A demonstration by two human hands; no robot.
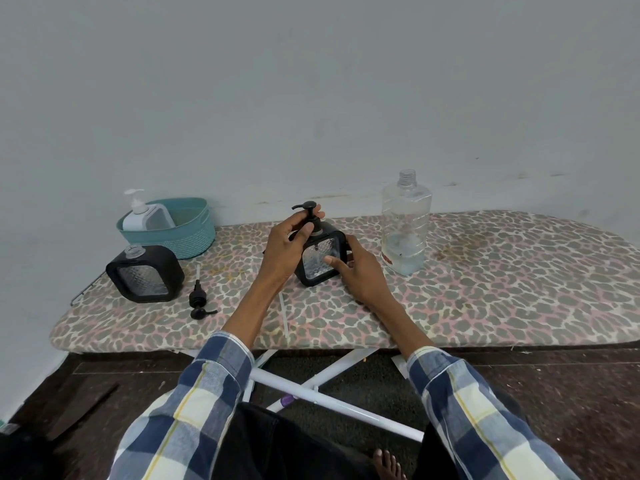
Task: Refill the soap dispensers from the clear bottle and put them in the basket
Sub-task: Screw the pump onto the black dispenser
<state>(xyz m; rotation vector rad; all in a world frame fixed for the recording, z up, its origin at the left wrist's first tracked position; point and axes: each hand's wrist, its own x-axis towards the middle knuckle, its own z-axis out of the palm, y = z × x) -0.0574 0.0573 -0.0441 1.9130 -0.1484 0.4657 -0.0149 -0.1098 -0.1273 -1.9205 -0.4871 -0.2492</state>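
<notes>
1. The scene is seen from a single wide-angle camera worn on the head.
2. It is aimed forward and down over the ironing board toward the wall.
3. The sleeves are shown nearest, at the bottom edge.
4. No second view is provided.

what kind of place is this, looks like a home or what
Probably a room at home: an ironing board serves as the table against a plain wall, with a bare foot on the dark floor.
</notes>
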